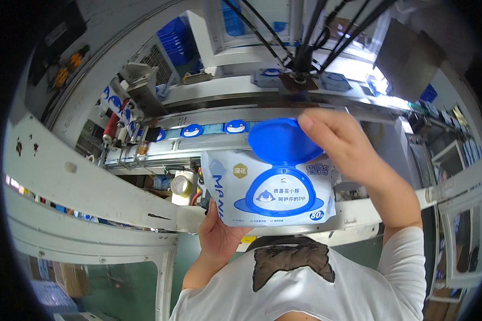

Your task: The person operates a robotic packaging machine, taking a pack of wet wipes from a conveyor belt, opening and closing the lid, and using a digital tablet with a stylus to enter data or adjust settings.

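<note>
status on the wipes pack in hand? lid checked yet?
Done: wipes pack is lifted clear of the conveyor, gripped from below by the left hand. In hand: right hand holds the blue flip lid swung open. Left: lid not yet shut; more blue-lidded packs sit on the conveyor.

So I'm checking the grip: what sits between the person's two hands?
In the head view, the white wipes pack spans between them: left hand grips its lower left corner, right hand holds its open blue lid.

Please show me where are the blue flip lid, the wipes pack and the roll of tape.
blue flip lid (279, 140), head view, middle of the open lid.
wipes pack (235, 203), head view, white lower front.
roll of tape (181, 185), head view, top ring.
</note>
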The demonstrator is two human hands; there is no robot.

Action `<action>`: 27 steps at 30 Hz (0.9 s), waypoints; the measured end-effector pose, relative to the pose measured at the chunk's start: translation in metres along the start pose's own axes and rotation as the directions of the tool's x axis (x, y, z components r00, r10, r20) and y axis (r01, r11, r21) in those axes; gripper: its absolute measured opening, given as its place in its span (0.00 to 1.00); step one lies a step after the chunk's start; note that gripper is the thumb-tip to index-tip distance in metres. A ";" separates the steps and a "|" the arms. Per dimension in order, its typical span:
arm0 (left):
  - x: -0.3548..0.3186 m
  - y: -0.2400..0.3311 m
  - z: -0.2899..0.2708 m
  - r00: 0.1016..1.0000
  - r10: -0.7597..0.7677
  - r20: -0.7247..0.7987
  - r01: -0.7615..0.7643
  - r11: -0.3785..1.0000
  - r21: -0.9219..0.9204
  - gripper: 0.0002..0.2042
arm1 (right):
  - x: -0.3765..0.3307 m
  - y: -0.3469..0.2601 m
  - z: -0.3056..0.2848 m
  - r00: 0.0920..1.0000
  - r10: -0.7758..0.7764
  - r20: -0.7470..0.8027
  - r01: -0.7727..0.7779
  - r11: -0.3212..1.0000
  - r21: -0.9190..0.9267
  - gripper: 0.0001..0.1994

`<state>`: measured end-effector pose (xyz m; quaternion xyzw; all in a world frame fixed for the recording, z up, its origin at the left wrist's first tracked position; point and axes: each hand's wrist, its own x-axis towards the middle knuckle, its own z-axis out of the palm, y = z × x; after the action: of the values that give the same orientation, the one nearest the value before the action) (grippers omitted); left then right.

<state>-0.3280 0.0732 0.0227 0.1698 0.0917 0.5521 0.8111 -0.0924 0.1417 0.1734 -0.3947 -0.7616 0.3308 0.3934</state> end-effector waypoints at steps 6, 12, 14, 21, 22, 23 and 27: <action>0.004 0.002 -0.002 0.999 -0.046 -0.023 0.044 0.996 -0.072 0.22 | -0.003 -0.006 -0.007 1.000 0.005 0.016 -0.005 1.000 -0.007 0.18; 0.006 0.008 -0.008 0.999 -0.038 0.004 0.038 0.965 -0.258 0.23 | 0.006 -0.002 0.001 0.999 -0.030 0.014 0.030 0.999 -0.014 0.18; 0.009 0.012 -0.008 1.000 -0.008 -0.028 0.006 0.998 -0.069 0.25 | 0.012 0.007 0.005 0.996 -0.090 -0.012 0.089 0.994 -0.057 0.18; 0.028 -0.022 -0.066 0.946 0.225 0.234 -0.245 0.967 0.064 0.40 | 0.055 0.029 0.047 0.999 -0.035 0.023 0.037 0.995 -0.098 0.17; 0.035 -0.025 -0.067 0.944 0.248 0.219 -0.275 0.956 0.103 0.41 | 0.055 0.040 0.064 0.994 -0.112 -0.005 0.110 0.976 -0.187 0.15; 0.045 -0.028 -0.068 0.941 0.264 0.212 -0.296 0.946 0.134 0.41 | 0.052 0.063 0.078 0.937 -0.342 0.069 0.345 0.877 -0.335 0.11; 0.083 0.009 -0.081 0.961 0.227 -0.161 -0.201 0.967 0.158 0.26 | 0.032 0.097 0.125 0.818 -0.464 0.341 0.575 0.630 -0.522 0.24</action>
<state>-0.3314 0.1675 -0.0457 0.1855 0.1832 0.6418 0.7212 -0.1794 0.1907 0.0461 -0.2309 -0.9381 -0.0247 0.2569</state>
